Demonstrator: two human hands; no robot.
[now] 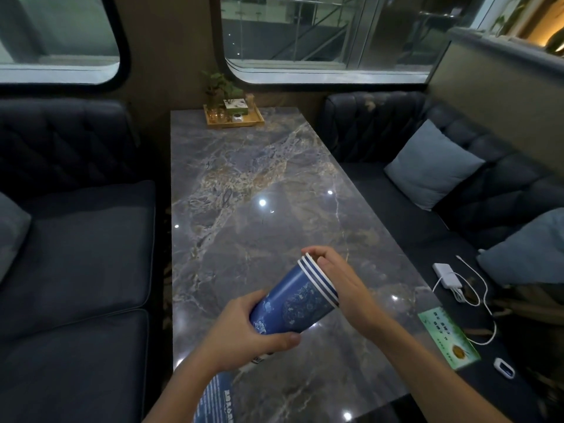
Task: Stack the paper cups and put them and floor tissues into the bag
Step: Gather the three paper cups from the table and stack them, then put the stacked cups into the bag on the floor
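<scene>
Both hands hold stacked cups [300, 296] above table [259, 178] beside sofa [76, 239].

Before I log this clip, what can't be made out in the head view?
- Bag and floor tissues: nowhere in the head view.
- Cup stack: base hidden by left hand; mouth covered by right hand.
- Blue printed item: cut off by the bottom edge.
- Green card: print too small.

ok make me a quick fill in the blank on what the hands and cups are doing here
1. The left hand grips the base of the ____ paper cups.
2. The right hand covers the stack's ____ end.
3. The stack is held above the ____ table.

Missing words: blue; open; marble
</scene>
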